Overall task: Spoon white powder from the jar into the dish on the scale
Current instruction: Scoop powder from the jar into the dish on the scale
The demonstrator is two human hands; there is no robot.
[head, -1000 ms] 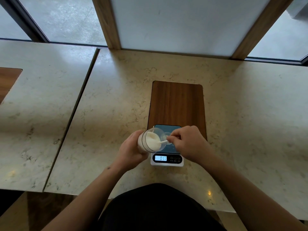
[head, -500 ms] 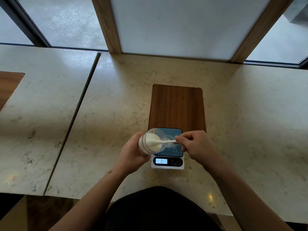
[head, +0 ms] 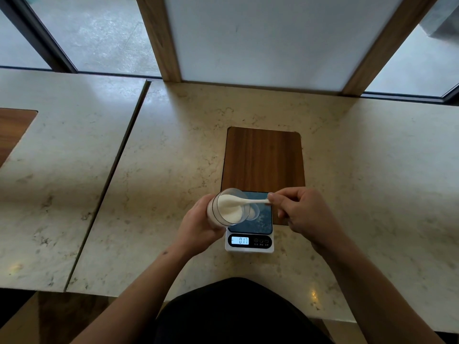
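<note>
We note the counter: cream-beige marble w/ faint brown-grey veining, dark seam line toward its left edge. Inset panel: dark walnut-brown, vertical wood grain; a 2nd brown panel at far left edge. Scale: white body, dark blue-black mottled platform, black control strip, pale blue-white display w/ dark digits. Jar: clear, thin dark rim lines, white powder inside. Spoon: white. Dish: clear. Window posts: mid-brown wood.
</note>
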